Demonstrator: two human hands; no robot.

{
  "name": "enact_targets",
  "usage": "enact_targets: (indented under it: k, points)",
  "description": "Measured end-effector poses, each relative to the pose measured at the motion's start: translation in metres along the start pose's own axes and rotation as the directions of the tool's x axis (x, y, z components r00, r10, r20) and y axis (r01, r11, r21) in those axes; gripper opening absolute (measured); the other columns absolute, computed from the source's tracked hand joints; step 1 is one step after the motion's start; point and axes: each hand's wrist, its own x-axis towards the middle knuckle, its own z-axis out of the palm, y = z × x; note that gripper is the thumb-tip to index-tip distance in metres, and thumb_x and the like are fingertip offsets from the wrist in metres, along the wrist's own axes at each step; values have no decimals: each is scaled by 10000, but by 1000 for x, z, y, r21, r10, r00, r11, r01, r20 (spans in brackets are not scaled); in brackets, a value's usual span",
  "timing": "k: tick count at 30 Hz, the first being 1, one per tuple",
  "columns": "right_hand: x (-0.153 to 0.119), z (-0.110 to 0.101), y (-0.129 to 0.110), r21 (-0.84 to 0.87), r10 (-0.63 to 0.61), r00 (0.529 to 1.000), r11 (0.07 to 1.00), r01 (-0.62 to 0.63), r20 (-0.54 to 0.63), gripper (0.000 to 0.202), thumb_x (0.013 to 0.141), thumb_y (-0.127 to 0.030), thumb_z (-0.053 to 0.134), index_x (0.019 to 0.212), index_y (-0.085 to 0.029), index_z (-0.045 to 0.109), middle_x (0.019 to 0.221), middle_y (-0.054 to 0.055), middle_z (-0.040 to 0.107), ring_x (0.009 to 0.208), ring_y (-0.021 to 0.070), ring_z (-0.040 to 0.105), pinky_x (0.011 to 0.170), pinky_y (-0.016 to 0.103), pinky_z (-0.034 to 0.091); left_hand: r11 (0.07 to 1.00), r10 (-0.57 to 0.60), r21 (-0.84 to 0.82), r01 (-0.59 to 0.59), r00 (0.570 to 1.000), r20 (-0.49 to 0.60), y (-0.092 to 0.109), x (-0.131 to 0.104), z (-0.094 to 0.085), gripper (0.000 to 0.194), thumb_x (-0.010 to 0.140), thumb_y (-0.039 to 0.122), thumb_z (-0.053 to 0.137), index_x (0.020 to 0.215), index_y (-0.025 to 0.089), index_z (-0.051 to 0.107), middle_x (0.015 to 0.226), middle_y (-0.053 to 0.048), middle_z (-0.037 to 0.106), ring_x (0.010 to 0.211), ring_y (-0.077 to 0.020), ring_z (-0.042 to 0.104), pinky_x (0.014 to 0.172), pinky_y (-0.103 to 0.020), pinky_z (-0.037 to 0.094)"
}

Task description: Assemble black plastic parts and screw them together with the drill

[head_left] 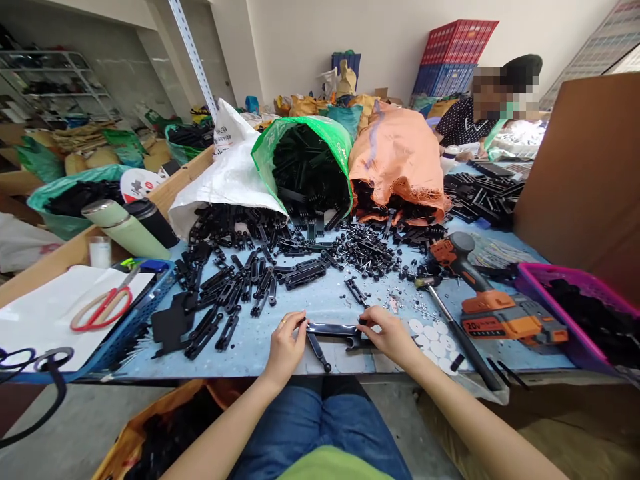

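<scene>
Close to the table's front edge, a flat black plastic bar (332,329) is held level between both hands. My left hand (286,348) pinches its left end between thumb and fingers. At the other end my right hand (389,335) pinches the bar in the same way. A short black arm with a ball tip (319,355) hangs down from the left end; a smaller dark piece shows under the right end. Whether these are joined to the bar is hidden by the fingers. Beyond the hands lie black linkage parts (260,283) and a heap of screws (367,250).
At right lie an orange cordless drill (493,313), a hammer (463,340), white discs (435,337) and a pink basket (570,273). Red scissors (103,308) rest on paper at left. Sacks, one a green sack (320,127), spill black parts behind. A person (465,123) works at far right.
</scene>
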Motion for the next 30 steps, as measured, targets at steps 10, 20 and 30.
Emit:
enact_targets:
  k: [10,20,30]
  points:
    - [-5,-2,-5,-286,-118,991,949,132,66,226,935,-240,337,995,-184,549,975,95,593,881,178,576,747,286,469,861,273,382,-337,938,213,-6,-10,2,278,878,160,435,1131,201,545,1128,-89,627,1149,-235,509,972,-487,348]
    - [-4,-5,-1,-327,-192,978,922,210,86,250,934,-235,354,1014,-186,587,994,97,624,878,166,601,734,274,491,835,333,383,-396,916,221,-7,-4,3,288,853,135,443,1117,187,547,1117,-97,629,1136,-241,516,953,-464,354]
    - [-13,1,17,-253,-285,955,921,297,85,282,909,-289,443,1149,-186,551,1080,104,620,976,178,590,823,307,498,820,374,346,-456,884,280,-6,-4,1,312,852,160,454,1156,176,519,1128,-109,612,1162,-250,484,993,-485,308]
